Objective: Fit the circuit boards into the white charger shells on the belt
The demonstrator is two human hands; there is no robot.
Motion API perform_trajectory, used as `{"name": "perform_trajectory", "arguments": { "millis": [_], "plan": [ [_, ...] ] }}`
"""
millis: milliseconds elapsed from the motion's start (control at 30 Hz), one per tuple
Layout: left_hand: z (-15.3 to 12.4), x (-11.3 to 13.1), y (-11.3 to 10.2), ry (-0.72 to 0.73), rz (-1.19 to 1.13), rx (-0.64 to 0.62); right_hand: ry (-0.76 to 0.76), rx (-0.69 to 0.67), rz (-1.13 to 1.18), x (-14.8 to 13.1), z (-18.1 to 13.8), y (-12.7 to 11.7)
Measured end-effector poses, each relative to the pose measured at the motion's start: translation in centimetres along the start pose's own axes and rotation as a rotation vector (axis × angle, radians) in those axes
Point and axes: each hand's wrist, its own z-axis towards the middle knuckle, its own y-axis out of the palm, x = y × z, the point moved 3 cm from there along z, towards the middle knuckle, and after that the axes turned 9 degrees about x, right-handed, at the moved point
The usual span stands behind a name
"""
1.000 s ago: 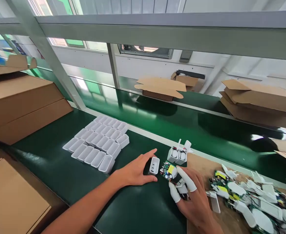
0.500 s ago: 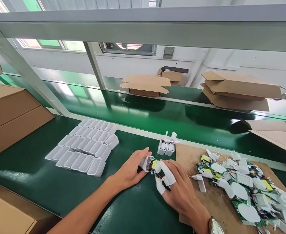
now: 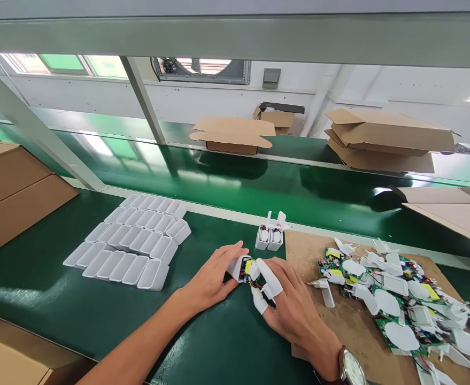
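My left hand [image 3: 213, 275] grips a small white charger shell [image 3: 237, 266] on the green mat, thumb and fingers around it. My right hand [image 3: 286, 305], with white finger cots on thumb and two fingers, holds a green circuit board [image 3: 247, 269] with a yellow part, pushed partly into the shell's open end. Two filled white shells [image 3: 269, 237] stand upright just beyond my hands. A grid of empty white shells [image 3: 132, 246] lies to the left.
A pile of circuit boards with white plug covers [image 3: 395, 299] lies on a cardboard sheet [image 3: 347, 331] at right. Cardboard boxes [image 3: 14, 187] stand at far left. A green conveyor belt [image 3: 259, 187] runs behind, with open cartons [image 3: 232, 133] beyond it.
My right hand has brought the circuit board up to the shell held by my left hand and slid it partly in. The camera view has shifted right and tilted down.
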Motion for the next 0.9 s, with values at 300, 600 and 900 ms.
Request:
{"name": "perform_trajectory", "arguments": {
  "millis": [300,600,900],
  "plan": [
    [-0.15,-0.17,0.03,-0.034,0.02,-0.034,0.016,-0.016,0.004,0.2,-0.15,0.06],
    [0.1,0.18,-0.01,-0.08,0.006,-0.036,0.008,-0.02,0.001,0.1,0.21,-0.08],
    [-0.25,0.45,0.39,-0.195,-0.221,-0.208,0.061,0.042,0.16,0.5,-0.03,0.01]
  ]
}}
